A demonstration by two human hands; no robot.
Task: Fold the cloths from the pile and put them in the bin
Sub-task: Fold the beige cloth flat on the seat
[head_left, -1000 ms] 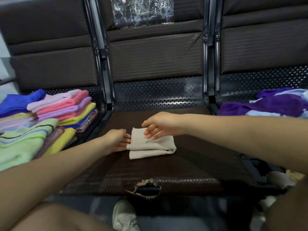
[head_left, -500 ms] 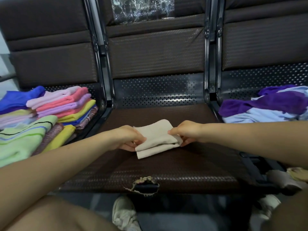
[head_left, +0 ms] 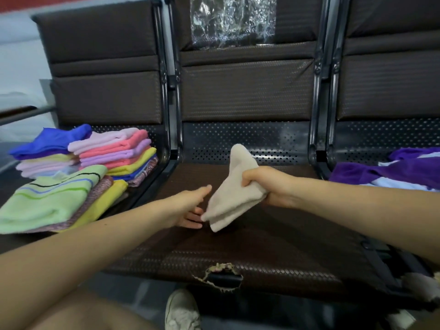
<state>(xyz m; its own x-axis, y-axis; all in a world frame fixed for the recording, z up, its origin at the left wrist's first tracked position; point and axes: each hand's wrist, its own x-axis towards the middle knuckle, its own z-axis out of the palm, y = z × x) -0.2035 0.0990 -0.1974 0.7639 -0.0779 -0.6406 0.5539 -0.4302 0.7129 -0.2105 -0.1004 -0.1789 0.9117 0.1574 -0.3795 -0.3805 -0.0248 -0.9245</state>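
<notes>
Two hands mid-frame: right hand grips the folded cloth, fingers curled round it; left hand fingers spread, beneath its lower corner.

beige cloth, brown seat

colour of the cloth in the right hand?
Beige, plain, no pattern: the folded cloth held by the right hand. Head view.

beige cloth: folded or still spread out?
Folded. The beige cloth is a compact layered wad, stacked edges showing at its lower end, gripped by the right hand above the seat.
</notes>
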